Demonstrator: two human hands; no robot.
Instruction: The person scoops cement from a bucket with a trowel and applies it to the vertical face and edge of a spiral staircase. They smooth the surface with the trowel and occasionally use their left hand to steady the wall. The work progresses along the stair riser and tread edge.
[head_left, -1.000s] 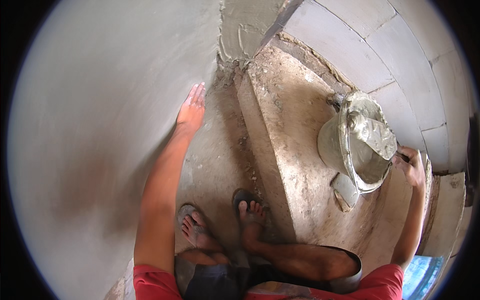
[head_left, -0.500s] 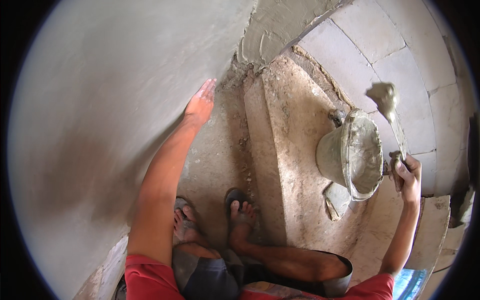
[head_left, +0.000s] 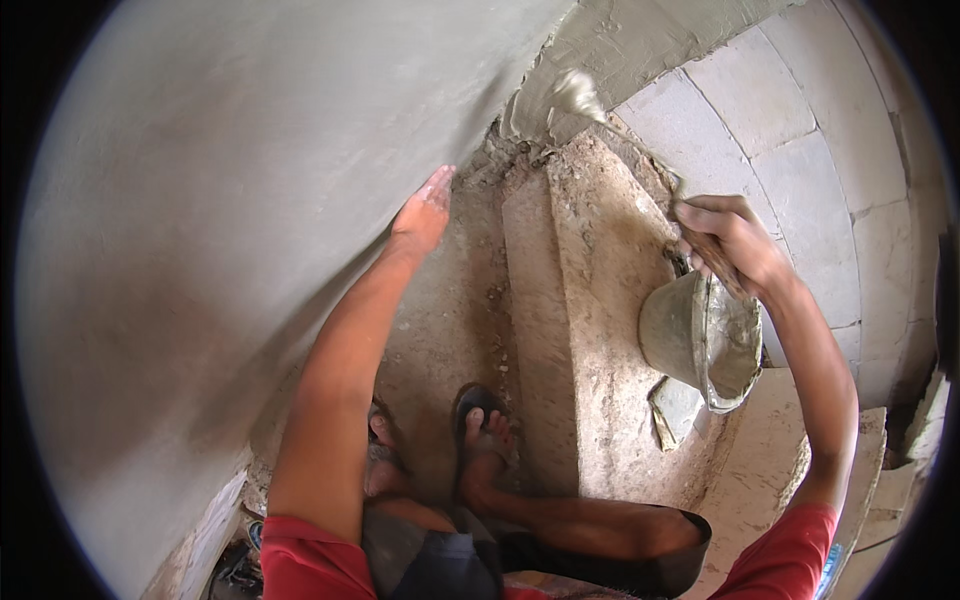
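My left hand (head_left: 427,205) has its fingers stretched out along the grey plastered wall (head_left: 220,140). My right hand (head_left: 735,240) grips the wooden handle of a trowel (head_left: 710,245) above a mortar-smeared bucket (head_left: 672,330). The trowel's long thin neck reaches up-left to its blade with wet mortar (head_left: 578,95), held in front of the rough plastered strip (head_left: 650,30) by the corner. The bucket sits on a dirty concrete step (head_left: 590,400), with a flat grey piece (head_left: 678,405) beside it.
A wall of large pale blocks (head_left: 760,90) curves along the right, above more step edges (head_left: 740,480). My sandalled feet (head_left: 480,435) stand on the dusty floor (head_left: 430,310) between wall and step. Dark clutter (head_left: 230,570) lies at the lower left.
My right hand has lifted the trowel out of the bucket and swung it up and leftward toward the corner. My left hand has shifted slightly right in the picture as the view moved.
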